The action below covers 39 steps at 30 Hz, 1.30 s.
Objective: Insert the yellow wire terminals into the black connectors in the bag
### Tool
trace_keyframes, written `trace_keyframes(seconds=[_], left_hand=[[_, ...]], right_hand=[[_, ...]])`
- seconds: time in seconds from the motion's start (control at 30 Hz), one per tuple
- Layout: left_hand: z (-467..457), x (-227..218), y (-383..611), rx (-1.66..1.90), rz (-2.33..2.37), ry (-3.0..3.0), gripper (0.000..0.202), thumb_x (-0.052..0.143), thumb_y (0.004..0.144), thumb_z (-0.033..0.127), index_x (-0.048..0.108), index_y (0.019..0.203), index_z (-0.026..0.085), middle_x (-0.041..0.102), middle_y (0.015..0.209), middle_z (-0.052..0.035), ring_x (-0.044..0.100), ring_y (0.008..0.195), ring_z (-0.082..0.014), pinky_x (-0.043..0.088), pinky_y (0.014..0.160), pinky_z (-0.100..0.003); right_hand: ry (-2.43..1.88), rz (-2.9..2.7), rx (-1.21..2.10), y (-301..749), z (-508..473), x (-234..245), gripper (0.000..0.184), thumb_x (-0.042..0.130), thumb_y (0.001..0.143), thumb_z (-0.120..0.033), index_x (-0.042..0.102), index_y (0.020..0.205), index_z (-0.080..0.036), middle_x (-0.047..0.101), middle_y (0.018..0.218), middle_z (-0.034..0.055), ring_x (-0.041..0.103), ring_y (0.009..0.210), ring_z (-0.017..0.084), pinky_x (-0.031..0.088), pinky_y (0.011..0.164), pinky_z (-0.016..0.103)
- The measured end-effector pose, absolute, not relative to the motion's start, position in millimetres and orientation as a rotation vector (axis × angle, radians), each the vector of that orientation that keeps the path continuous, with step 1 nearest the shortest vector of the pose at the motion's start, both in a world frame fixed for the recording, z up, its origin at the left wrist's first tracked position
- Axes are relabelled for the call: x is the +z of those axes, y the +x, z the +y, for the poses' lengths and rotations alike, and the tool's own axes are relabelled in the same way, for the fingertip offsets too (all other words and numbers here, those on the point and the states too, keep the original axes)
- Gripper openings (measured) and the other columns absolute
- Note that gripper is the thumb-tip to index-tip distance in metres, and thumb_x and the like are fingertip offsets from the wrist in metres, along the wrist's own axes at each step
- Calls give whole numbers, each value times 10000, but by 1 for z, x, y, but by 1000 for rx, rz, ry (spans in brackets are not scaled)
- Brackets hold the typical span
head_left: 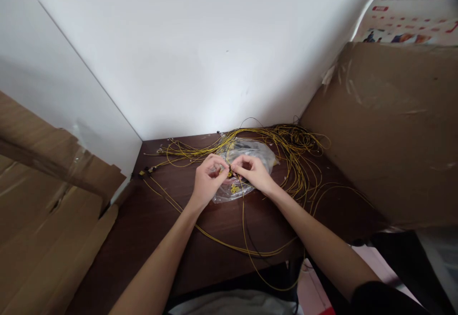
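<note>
Dark brown tabletop [129, 234] offers passage at near left. Tangled thin yellow wires [300, 136] and a tall brown cardboard panel [400, 138] obstruct the right.

- The bare left hand [207, 179] and bare right hand [256, 174] are pinching at a small yellow-and-black piece [229, 174] over the middle of the dark brown wooden tabletop [143, 219].
- A crumpled clear plastic bag [264, 152] is lying beneath them.
- Thin yellow and black wires [298, 136] are tangling toward the far right corner.
- One yellow wire [244, 219] is drooping past the near edge.
</note>
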<state>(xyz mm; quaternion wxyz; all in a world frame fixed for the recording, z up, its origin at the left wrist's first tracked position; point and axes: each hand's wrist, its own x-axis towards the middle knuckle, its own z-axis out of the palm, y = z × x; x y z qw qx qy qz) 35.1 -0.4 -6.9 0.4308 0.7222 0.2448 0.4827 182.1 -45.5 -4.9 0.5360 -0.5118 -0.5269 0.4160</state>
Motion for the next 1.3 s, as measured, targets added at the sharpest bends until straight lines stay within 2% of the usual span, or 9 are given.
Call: trace_keyframes(seconds=[0.23, 0.37, 0.6, 0.8, 1.17, 1.3], left_hand=[[-1, -8, 35, 1330, 736, 1900, 104, 561, 685, 58, 548, 638, 150, 461, 856, -12, 358, 548, -53, 324, 504, -193], [-3, -7, 35, 1351, 767, 1974, 80, 572, 699, 83, 568, 667, 156, 452, 863, -17, 376, 556, -58, 323, 486, -189], [-4, -6, 33, 1374, 818, 2101, 51, 632, 716, 182, 621, 765, 172, 484, 750, 8, 363, 508, -56, 314, 486, -197], [-5, -7, 33, 1356, 790, 2046, 80, 609, 754, 225, 607, 720, 154, 513, 656, 14, 398, 521, -70, 335, 514, -204], [-3, -10, 34, 1357, 820, 1858, 91, 601, 751, 226, 652, 786, 159, 588, 743, -14, 434, 546, -69, 362, 508, -186], [-2, -11, 35, 1328, 888, 1788, 135, 621, 736, 253, 675, 825, 167, 590, 660, 0, 462, 530, -73, 384, 510, -185]], right_hand=[[-1239, -1258, 980, 182, -46, -4, 210, 633, 707, -366, 575, 703, -164, 552, 608, -11, 448, 478, 87, 378, 479, 232], [-1225, -1228, 993, 182, -46, -5, 223, 640, 699, -372, 576, 704, -158, 558, 601, -9, 456, 478, 88, 387, 475, 232], [-1233, -1126, 980, 182, -45, -3, 265, 660, 668, -398, 562, 681, -152, 538, 571, -17, 456, 482, 85, 398, 448, 217], [-1230, -1134, 982, 182, -46, -4, 266, 657, 673, -401, 563, 688, -152, 537, 581, -18, 451, 483, 82, 396, 449, 214], [-1230, -1155, 971, 183, -45, -7, 245, 649, 689, -379, 560, 697, -151, 542, 594, -11, 448, 485, 85, 383, 458, 219], [-1234, -1184, 941, 184, -44, -9, 238, 639, 700, -379, 558, 695, -155, 536, 600, -11, 451, 495, 90, 382, 469, 224]])
